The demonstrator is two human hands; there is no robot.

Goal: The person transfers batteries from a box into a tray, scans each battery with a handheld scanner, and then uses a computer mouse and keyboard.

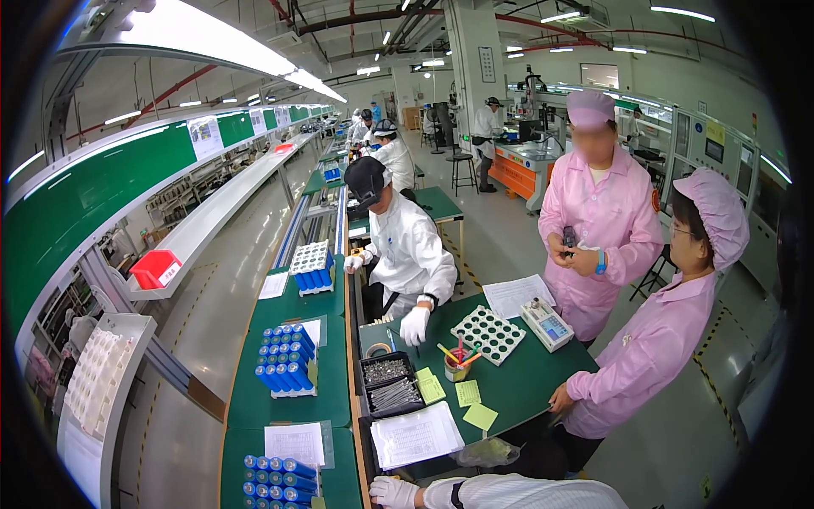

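At the bottom edge my right hand (395,491) wears a white glove, with a white sleeve and a black band at the wrist. Its fingers look curled at the bench edge. A small yellow spot shows beside them, and whatever they hold is hidden. My left hand is out of sight. Just left of my right hand, blue cylindrical cells (278,480) stand in rows on the green bench (331,407). Behind the cells lies a printed sheet (292,443). More printed sheets (417,435) are beyond my hand, next to a black bin of long metal pieces (394,395).
A co-worker in white (407,242) sits ahead, a gloved hand on the side table. Two people in pink (598,212) stand at right. That table holds a white holed tray (487,334), a meter (546,325) and a pen cup (457,366). More blue cells (287,359) stand farther along.
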